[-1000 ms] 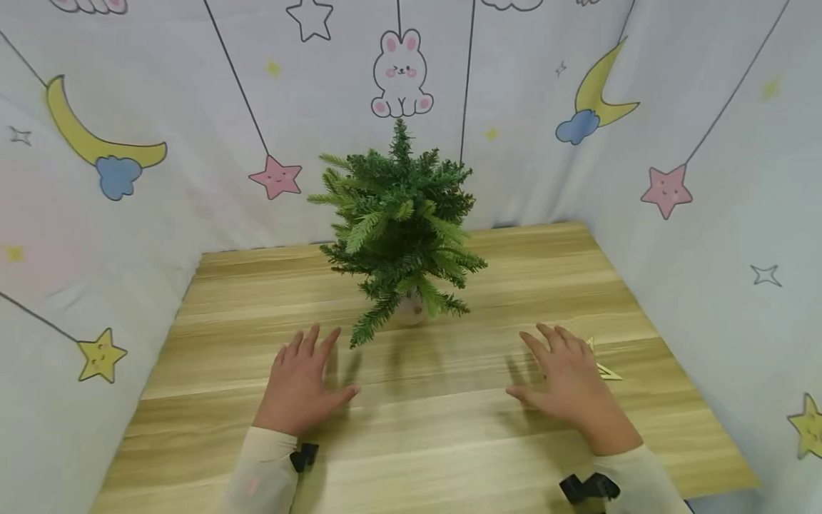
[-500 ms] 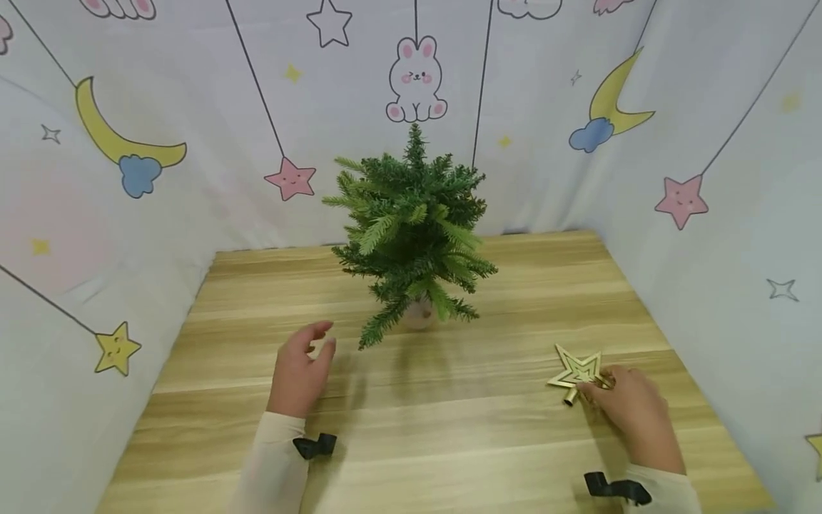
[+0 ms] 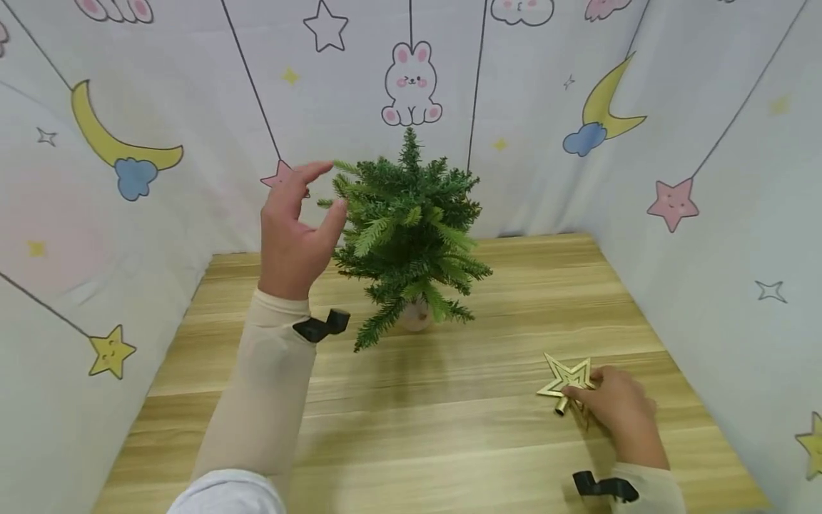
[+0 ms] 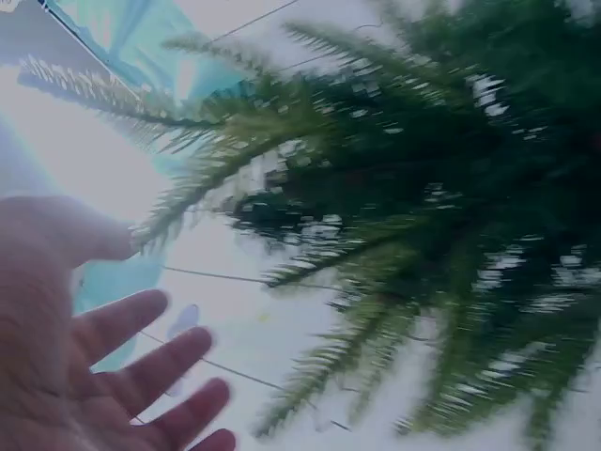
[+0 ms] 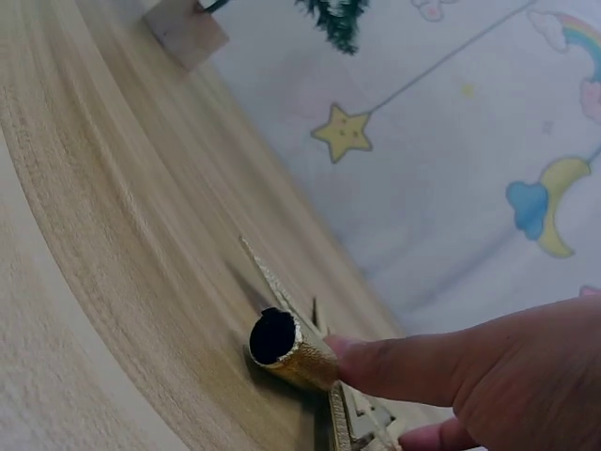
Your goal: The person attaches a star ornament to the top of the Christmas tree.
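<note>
A small artificial Christmas tree [image 3: 411, 221] stands upright at the middle of the table. My left hand [image 3: 289, 239] is raised beside its upper left branches, thumb and fingers spread apart with nothing gripped. In the left wrist view the thumb is by a branch tip [image 4: 174, 202]; whether they touch I cannot tell. On the right, my right hand [image 3: 619, 403] pinches a gold star tree topper [image 3: 566, 377] between thumb and fingers, low over the tabletop. The topper's hollow tube [image 5: 315, 365] faces the right wrist camera, and the hand hides part of the star.
The wood-grain table [image 3: 449, 442] reaches back to a white curtain [image 3: 212, 93] printed with moons, stars and a rabbit. More of that curtain closes in both sides. The tree's pale base [image 3: 416, 318] rests on the table.
From spread out over the table, my right hand has moved onto the star topper and pinched it. My left hand has risen from the tabletop to the tree's upper left side.
</note>
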A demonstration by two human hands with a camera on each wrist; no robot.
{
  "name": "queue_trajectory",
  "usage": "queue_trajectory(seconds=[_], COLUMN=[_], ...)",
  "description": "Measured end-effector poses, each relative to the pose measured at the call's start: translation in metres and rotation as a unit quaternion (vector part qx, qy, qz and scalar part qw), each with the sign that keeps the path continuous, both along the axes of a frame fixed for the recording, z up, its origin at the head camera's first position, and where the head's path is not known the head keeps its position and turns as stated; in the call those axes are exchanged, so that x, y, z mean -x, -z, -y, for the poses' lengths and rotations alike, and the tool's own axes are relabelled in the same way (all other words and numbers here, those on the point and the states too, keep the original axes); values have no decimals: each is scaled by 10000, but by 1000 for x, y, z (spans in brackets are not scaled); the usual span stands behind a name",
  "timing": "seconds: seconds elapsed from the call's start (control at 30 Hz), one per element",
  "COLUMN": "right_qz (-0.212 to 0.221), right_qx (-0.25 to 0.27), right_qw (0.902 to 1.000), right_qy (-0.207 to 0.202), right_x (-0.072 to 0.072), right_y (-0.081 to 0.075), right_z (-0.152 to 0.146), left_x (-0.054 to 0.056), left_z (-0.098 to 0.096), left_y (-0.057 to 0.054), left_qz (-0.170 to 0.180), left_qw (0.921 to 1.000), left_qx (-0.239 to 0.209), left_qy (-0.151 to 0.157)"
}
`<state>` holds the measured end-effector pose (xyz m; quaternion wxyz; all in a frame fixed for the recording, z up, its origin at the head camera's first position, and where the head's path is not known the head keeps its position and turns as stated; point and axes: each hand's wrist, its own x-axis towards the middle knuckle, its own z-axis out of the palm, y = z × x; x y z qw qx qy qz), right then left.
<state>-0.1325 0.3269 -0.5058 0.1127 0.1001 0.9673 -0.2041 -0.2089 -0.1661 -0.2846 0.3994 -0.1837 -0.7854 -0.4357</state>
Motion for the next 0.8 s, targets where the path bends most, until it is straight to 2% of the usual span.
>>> queue_trajectory(seconds=[0.07,0.13,0.2,0.27,0.33,0.37,0.57,0.7,0.8], right_qz=[21,39,79,142,185,198,213,234,246], right_qx=[46,95,127,142,157,168,227,268,369], right_qw=[10000,9999,9999,9998,9997,9996,9995,9993,9990], right_qy=[1,22,45,54,57,64,107,76,67], right_x=[1,1,1,2,3,3,4,4,3], right_y=[-1,-2,-2,-1,0,0,-1,-1,-1], right_z=[1,2,1,0,0,0,0,0,1], left_x=[10,17,26,35,44,49,70,77,79], left_z=[-6,-13,-20,-26,-31,-33,-39,-40,-41], left_y=[-22,-41,-54,-63,-68,-69,-68,-62,-59], left_qz=[430,1212,2132,2799,3150,3233,3407,3501,3496], left_qw=[9982,9882,9665,9420,9247,9204,9169,9138,9165], left_qx=[393,847,1290,1643,1886,1927,1728,1744,1674], left_qy=[172,403,622,854,1003,1056,1158,1094,984])
